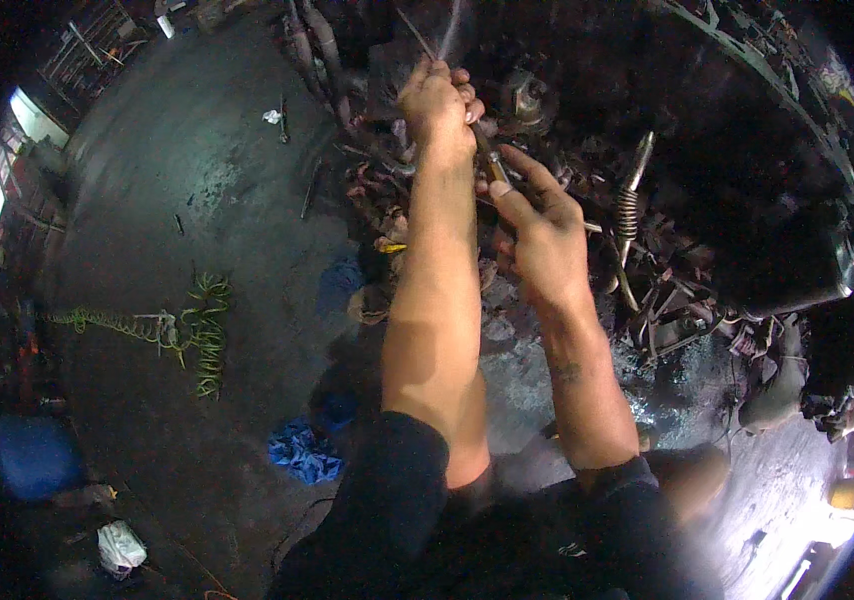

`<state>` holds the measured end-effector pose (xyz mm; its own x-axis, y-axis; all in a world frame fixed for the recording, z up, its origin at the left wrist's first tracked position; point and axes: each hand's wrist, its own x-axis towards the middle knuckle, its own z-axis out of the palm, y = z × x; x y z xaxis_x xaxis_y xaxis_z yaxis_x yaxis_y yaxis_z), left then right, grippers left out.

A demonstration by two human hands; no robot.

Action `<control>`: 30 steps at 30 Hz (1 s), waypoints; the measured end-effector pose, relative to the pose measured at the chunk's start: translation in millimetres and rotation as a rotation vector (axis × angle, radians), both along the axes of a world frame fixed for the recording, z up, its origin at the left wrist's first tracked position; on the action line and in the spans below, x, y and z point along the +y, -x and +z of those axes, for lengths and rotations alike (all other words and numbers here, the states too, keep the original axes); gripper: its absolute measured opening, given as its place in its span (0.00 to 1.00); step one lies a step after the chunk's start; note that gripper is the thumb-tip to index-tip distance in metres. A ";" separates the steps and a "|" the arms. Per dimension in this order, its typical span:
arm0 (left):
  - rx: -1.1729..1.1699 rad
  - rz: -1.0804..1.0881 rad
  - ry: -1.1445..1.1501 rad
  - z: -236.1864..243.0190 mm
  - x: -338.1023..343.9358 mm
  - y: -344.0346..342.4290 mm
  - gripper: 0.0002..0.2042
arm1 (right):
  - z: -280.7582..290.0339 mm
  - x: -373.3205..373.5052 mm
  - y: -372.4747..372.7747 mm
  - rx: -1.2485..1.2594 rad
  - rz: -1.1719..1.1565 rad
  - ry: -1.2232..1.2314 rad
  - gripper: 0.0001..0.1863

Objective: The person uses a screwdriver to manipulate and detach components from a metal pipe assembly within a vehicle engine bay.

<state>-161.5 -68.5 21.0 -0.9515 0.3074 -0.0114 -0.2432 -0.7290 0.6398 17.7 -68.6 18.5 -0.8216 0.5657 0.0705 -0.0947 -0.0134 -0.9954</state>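
Note:
My left hand [439, 105] is stretched far forward, with its fingers closed round a thin rod [416, 34] that points up and away. A pale streak beside the rod is too blurred to name. Lower and to the right, my right hand [547, 230] has its thumb and fingers about a small brownish cylinder with a metal tip [495, 168]. This cylinder lies close to my left wrist, and its exact kind is unclear. Beneath both hands spreads a dark heap of metal parts [667, 290], partly covered by my arms.
A rod with a coil spring [629, 215] stands out of the heap at right. On the dark floor [247, 220] at left lie a green coiled hose [209, 345], a crumpled blue cloth [305, 450] and a white bag [122, 548]. Large dark machinery fills the upper right.

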 end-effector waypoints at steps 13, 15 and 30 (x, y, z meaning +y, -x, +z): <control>0.106 -0.187 0.063 -5.1 4.6 -35.8 0.19 | -25.3 -5.1 -28.1 0.101 -0.078 -0.046 0.25; 0.072 -0.192 0.090 2.7 4.6 -64.8 0.19 | -18.2 5.3 -34.4 0.123 -0.077 -0.125 0.25; -0.004 -0.309 0.005 -7.3 -1.2 -71.4 0.22 | -38.5 14.0 -19.7 0.240 -0.115 -0.291 0.21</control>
